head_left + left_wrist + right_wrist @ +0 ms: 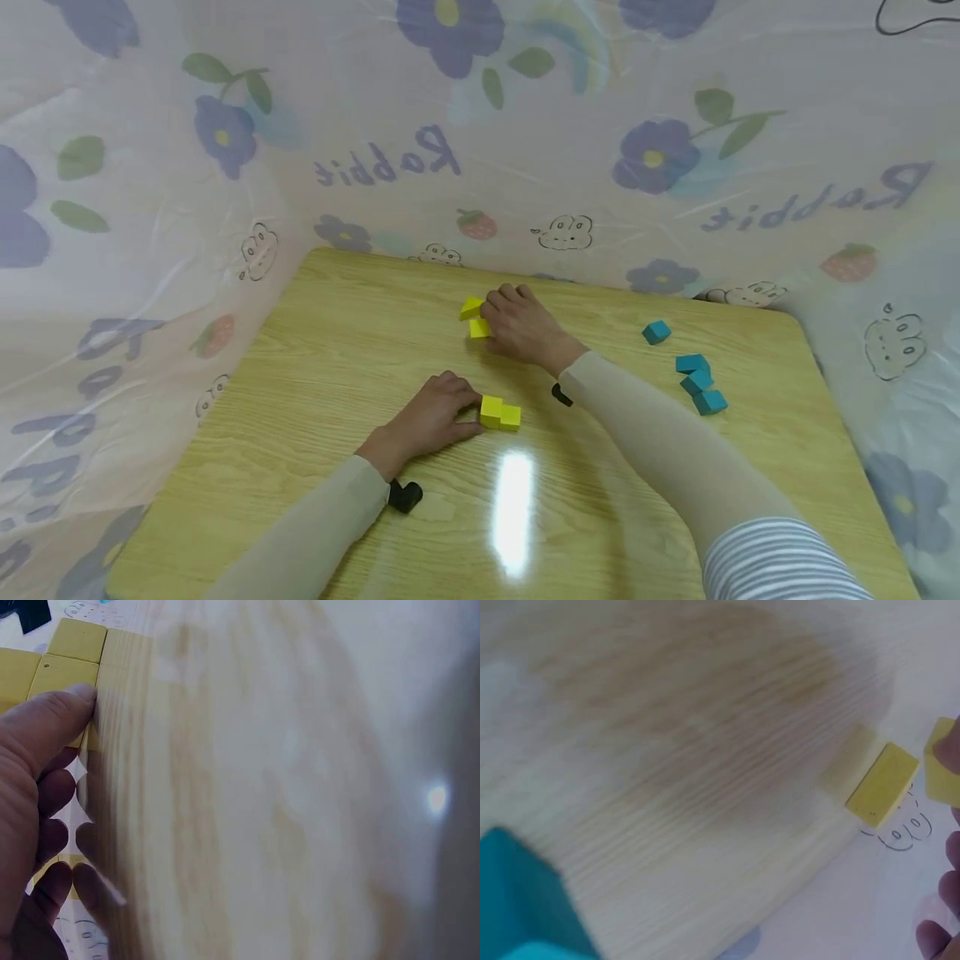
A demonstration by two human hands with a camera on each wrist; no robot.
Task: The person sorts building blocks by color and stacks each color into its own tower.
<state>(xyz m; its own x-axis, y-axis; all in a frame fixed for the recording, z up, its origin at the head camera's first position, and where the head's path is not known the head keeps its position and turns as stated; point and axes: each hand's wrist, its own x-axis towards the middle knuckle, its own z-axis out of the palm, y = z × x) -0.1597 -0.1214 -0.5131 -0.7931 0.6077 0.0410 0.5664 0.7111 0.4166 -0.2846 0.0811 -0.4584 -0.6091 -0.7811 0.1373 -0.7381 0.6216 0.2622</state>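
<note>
My left hand (435,414) grips a yellow block (491,412) at the middle of the table. A lower yellow block (511,417) stands against its right side. Seen from the left wrist, the thumb presses the front of a yellow block (64,677), another yellow block (78,640) shows just above it, and the fingers curl behind. Farther back, my right hand (519,325) pinches a yellow block (939,778), only partly visible in the right wrist view. Close beside that one is a separate yellow block (883,784).
A loose group of blue blocks (697,382) lies on the right of the wooden table (337,333), with a single blue block (656,332) behind it. A patterned sheet (525,150) rises around the table's back and sides. Black wrist devices (406,497) sit under the wrists.
</note>
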